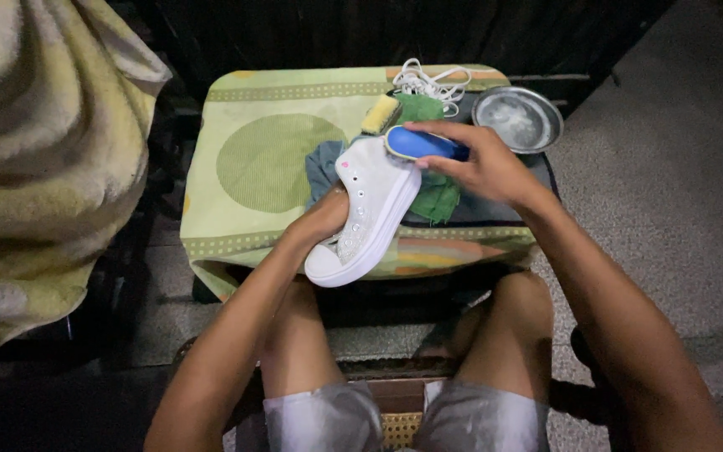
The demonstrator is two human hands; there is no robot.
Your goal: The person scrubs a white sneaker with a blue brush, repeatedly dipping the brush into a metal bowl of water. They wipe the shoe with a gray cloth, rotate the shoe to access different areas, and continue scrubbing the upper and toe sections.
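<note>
Over tabletop (253, 159) | left hand (324, 213) grips white sneaker (370, 205), toe toward person | right hand (483, 163) clasps blue brush (420, 144) at heel.

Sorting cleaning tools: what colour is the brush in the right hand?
Blue, in the head view: brush.

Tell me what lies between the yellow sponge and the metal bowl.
In the head view, a green cloth and white shoelaces lie between the yellow sponge and the metal bowl.

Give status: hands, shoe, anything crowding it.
Left hand grips white high-top sneaker, toe toward the person. Right hand presses blue brush at its heel end. Green cloth and sponge close beside.
</note>
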